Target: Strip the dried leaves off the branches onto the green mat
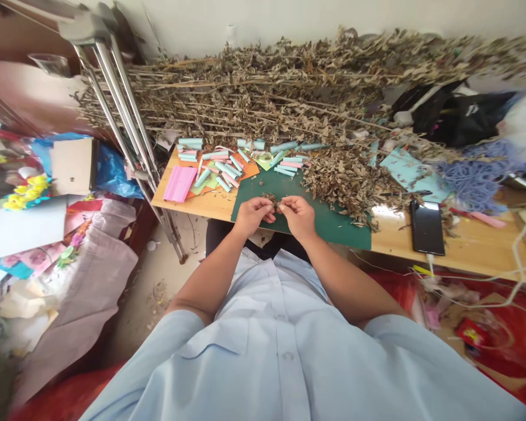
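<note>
Over the front of a green mat [346,234], my left hand [255,214] and my right hand [297,216] come close together. Both have their fingers pinched on a small clump of dried leaves [272,200] between them. A larger heap of dried leaves [346,181] covers the right part of the mat, just beyond my right hand. Several rolled paper tubes [228,169] in pale blue and pink lie past my left hand, on orange and green sheets. A pink paper piece [180,183] rests at the table's left end.
Long dried leafy stalks [245,88] stretch along the back by the wall. A metal crutch [127,117] leans at the left. On the right are a black phone [427,228] with a white cable, a pen [405,193] and blue yarn [477,175].
</note>
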Motion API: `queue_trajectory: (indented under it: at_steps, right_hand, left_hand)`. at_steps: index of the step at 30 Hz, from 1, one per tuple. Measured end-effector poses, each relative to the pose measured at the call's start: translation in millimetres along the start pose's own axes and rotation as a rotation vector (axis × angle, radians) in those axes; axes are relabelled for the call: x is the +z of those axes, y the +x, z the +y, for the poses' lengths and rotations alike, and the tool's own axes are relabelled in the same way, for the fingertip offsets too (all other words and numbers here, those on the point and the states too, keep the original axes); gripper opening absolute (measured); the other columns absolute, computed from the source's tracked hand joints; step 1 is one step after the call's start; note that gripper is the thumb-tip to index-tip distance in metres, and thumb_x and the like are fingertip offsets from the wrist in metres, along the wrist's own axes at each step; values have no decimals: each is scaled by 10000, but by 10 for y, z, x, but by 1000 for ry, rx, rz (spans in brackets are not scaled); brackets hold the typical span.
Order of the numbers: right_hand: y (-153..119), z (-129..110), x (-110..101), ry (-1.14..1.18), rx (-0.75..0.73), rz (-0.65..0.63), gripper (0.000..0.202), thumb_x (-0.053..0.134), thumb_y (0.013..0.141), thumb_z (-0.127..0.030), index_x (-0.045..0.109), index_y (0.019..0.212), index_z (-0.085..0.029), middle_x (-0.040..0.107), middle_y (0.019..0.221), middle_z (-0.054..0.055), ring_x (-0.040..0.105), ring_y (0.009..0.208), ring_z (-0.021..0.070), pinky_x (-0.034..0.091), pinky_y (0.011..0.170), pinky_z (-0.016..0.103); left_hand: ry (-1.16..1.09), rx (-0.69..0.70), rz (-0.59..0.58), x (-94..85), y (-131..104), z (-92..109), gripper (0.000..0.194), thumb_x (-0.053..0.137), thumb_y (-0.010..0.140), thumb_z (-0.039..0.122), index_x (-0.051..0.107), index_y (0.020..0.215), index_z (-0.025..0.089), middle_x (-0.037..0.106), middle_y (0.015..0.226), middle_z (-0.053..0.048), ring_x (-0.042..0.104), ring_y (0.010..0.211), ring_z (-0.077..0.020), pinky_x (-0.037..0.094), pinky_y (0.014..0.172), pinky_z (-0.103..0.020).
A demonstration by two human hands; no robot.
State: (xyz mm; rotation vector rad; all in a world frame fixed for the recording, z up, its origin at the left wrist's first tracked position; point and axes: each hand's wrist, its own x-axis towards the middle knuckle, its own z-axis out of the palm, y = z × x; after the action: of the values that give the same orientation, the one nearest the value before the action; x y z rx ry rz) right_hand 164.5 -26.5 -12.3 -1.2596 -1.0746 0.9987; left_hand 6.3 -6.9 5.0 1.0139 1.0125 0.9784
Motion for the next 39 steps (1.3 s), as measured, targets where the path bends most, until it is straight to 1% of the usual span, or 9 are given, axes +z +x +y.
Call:
queue_trajectory:
  at_steps: [4, 10, 21, 24, 27, 30, 33, 37, 39]
  right_hand:
    - [-21, 5, 43, -125, -52, -1, 144, 662, 855, -334, 702, 926, -215, 734, 839, 31, 699, 765, 189, 583, 773, 350]
    - [-66, -34, 11, -261, -286, -102, 171, 592, 909, -258, 758, 947, -240, 756, 1020, 47, 701, 976, 199, 554, 932, 370]
    - [-29, -128, -45, -400, -267, -94, 175, 588, 911, -276, 753, 958, -239, 751, 1012, 52, 690, 965, 207, 547, 925, 374]
    - [33, -187, -95, -444, -267, -96, 174, 582, 911, -281, 741, 959, -231, 745, 985, 52, 681, 909, 207, 549, 884, 369]
    - [145, -235, -132, -517, -298, -109, 158, 593, 903, -277, 733, 956, -227, 738, 963, 52, 670, 866, 204, 543, 856, 358]
    - [282, -258, -127, -579, -357, -150, 157, 604, 894, -255, 731, 981, -222, 732, 962, 55, 667, 860, 204, 537, 854, 351]
    - [394, -254, -97, -649, -383, -233, 172, 614, 868, -207, 735, 989, -215, 733, 964, 58, 671, 887, 213, 535, 877, 355]
    - [465, -235, -96, -707, -380, -377, 211, 639, 828, -160, 755, 987, -233, 746, 1086, 47, 681, 1030, 225, 527, 970, 370]
    - [473, -236, -136, -704, -376, -395, 233, 636, 827, -149, 764, 992, -254, 739, 1163, 25, 673, 1106, 220, 512, 1028, 378]
  left_hand:
    - [7, 18, 9, 27, 2, -1, 314, 794, 754, 344, 636, 901, 116, 692, 716, -30, 690, 577, -140, 585, 552, -256]
    - [-22, 30, 0, 15, 13, -50, 347, 809, 747, 330, 635, 961, 120, 703, 712, -34, 718, 637, -169, 604, 580, -273]
    - [-34, -25, -58, 25, -27, 59, 294, 695, 863, 350, 634, 1019, 109, 725, 855, -95, 733, 725, -184, 582, 565, -257]
    - [97, 31, -31, -22, -32, 139, 236, 651, 889, 304, 639, 1038, 121, 726, 900, -95, 720, 702, -156, 545, 544, -219]
    - [340, 166, 16, -101, 14, 230, 198, 572, 918, 238, 670, 1059, 140, 731, 936, -90, 709, 704, -148, 534, 563, -221]
    - [581, 311, -22, -170, 100, 323, 239, 543, 912, 191, 710, 1083, 169, 745, 984, -92, 720, 830, -190, 577, 765, -301]
    - [804, 450, -91, -204, 184, 391, 325, 542, 885, 147, 724, 1150, 194, 744, 1104, -101, 686, 1071, -250, 508, 1012, -375]
    - [966, 469, -170, -246, 231, 439, 410, 522, 872, 131, 710, 1225, 221, 731, 1186, -93, 654, 1161, -275, 457, 1083, -402]
    - [974, 462, -213, -289, 219, 464, 430, 529, 874, 146, 693, 1259, 244, 715, 1235, -78, 646, 1180, -266, 454, 1088, -395]
